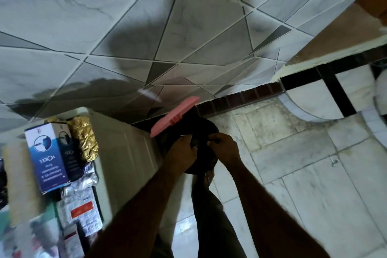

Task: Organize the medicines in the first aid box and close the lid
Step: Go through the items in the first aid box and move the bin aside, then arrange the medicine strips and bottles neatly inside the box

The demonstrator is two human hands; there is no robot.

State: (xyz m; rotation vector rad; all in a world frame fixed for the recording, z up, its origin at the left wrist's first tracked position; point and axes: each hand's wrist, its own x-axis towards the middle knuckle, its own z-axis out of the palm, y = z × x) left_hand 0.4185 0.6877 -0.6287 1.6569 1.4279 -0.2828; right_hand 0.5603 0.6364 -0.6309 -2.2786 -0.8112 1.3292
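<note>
Both my hands reach down over the floor to a black bag (199,132) beside the white counter. My left hand (182,151) grips the bag's opening on the left, and my right hand (223,146) pinches its edge on the right. A pink flat lid-like piece (174,116) sticks up tilted behind the bag, against the wall. On the counter at the left lie medicines: a blue and white box (47,157), a gold foil strip (82,140), silver blister strips (83,182) and a white packet with a red label (80,210). What the bag holds is hidden.
The white counter (125,153) edge runs down the left of my arms. A tiled wall (146,37) stands behind. Pale floor tiles (303,163) spread to the right. My leg and foot (209,178) are under the bag. A wooden door frame (335,33) is at the upper right.
</note>
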